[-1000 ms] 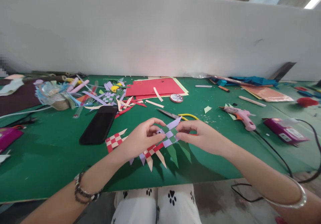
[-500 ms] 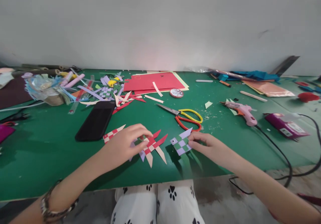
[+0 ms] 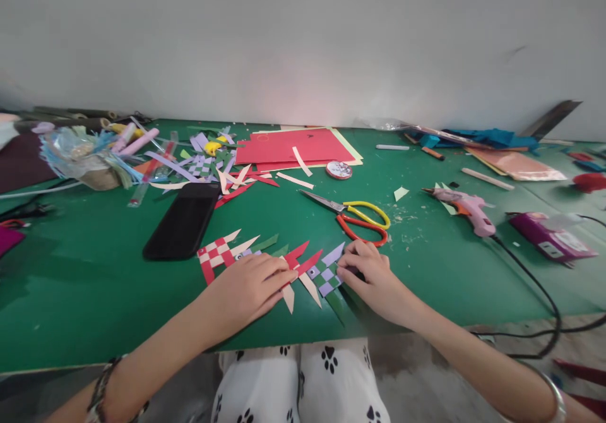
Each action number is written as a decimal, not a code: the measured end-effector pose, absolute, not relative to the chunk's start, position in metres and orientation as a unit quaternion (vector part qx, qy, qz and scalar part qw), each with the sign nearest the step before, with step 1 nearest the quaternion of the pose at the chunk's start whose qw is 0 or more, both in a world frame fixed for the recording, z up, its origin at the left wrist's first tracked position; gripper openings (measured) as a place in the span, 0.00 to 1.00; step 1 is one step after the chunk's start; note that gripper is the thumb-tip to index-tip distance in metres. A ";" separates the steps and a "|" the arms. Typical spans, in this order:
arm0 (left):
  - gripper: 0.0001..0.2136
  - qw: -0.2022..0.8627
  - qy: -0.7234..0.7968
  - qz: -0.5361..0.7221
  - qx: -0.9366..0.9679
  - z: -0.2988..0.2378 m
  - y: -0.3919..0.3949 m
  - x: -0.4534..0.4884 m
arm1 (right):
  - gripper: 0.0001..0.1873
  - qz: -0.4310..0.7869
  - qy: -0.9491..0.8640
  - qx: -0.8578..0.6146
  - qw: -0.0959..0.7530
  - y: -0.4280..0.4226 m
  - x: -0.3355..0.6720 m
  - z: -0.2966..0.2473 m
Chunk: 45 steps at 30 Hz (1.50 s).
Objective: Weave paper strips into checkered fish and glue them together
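Note:
Woven paper fish lie in a row near the table's front edge. At the left end is a red-and-cream paper fish; a purple-and-green one beside it is partly covered by my hand. My left hand rests flat across the row, its fingertips on a second red-and-cream fish, mostly hidden but for its tail strips. My right hand pinches the tail side of a green-and-purple paper fish with a stuck-on eye, its head against those strips.
Scissors with yellow and red handles lie just beyond my right hand. A black phone is at the left, near paper strips. Red paper sheets lie behind. At the right are a pink glue gun and a purple box with cables.
My right hand has brought the green-and-purple fish left and down to the red fish's tail. My left hand has flattened onto the row, uncovering more of the fish at its left.

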State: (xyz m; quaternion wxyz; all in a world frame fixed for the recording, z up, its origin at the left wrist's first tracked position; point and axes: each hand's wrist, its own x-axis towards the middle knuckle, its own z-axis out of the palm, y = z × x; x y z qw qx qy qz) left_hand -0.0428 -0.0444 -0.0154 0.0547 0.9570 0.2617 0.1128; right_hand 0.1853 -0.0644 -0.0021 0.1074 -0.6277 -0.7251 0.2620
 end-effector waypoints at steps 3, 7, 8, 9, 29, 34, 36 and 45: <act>0.13 0.072 0.267 0.116 0.954 -0.017 -0.044 -0.043 | 0.10 0.254 -0.730 -0.626 0.108 -0.064 0.184 -0.002; 0.13 0.076 0.274 0.114 0.952 -0.017 -0.044 -0.042 | 0.09 0.233 -0.736 -0.626 0.105 -0.064 0.183 -0.002; 0.13 0.074 0.274 0.113 0.952 -0.017 -0.044 -0.042 | 0.09 0.223 -0.740 -0.626 0.102 -0.064 0.183 -0.002; 0.13 0.070 0.273 0.113 0.953 -0.017 -0.044 -0.041 | 0.09 0.211 -0.746 -0.624 0.099 -0.064 0.183 -0.002; 0.15 -0.038 0.251 0.108 0.961 -0.017 -0.048 -0.035 | 0.14 -0.171 -0.812 -0.538 0.148 -0.072 0.184 -0.012; 0.15 -0.044 0.247 0.112 0.962 -0.019 -0.049 -0.036 | 0.12 -0.078 -0.882 -0.439 0.154 -0.076 0.192 -0.010; 0.15 -0.045 0.244 0.115 0.962 -0.019 -0.049 -0.037 | 0.14 -0.031 -0.903 -0.407 0.132 -0.077 0.193 -0.010; 0.16 -0.055 0.222 0.119 0.966 -0.020 -0.049 -0.038 | 0.16 0.000 -0.911 -0.398 0.108 -0.079 0.193 -0.016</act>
